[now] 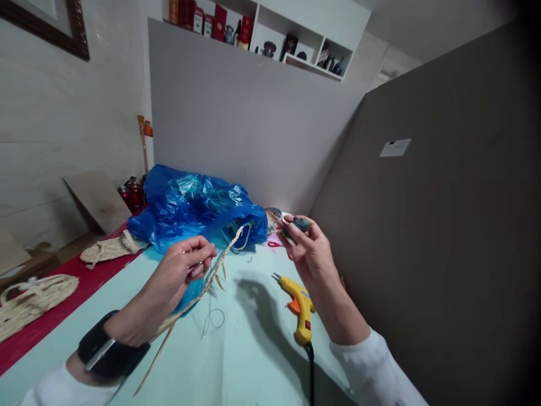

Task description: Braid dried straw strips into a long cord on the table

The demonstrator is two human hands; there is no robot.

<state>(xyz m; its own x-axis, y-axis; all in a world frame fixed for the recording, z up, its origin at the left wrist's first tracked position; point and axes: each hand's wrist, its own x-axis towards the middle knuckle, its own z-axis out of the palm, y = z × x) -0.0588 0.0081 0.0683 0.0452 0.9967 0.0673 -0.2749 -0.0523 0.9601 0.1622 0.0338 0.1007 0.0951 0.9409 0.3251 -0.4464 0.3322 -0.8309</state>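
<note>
My left hand (195, 259) is closed in a pinch above the table. Something thin and shiny shows at its fingers, too small to name. Just beside it runs a braided straw cord (217, 268), with loose ends sticking out. Below hangs or lies a loop of thin dark thread (213, 322); I cannot tell where it ends. Raised on the right, my right hand (308, 242) grips a small dark green object (298, 225) between thumb and fingers. Under that hand a yellow glue gun (299, 307) with an orange trigger lies on the table.
A crumpled blue plastic bag (198, 197) fills the back of the pale green table (249, 372). Woven straw soles (38, 301) lie on a red cloth (95, 276) to the left. A black cable (311, 372) runs toward me. Grey panels (253, 118) stand behind and at right.
</note>
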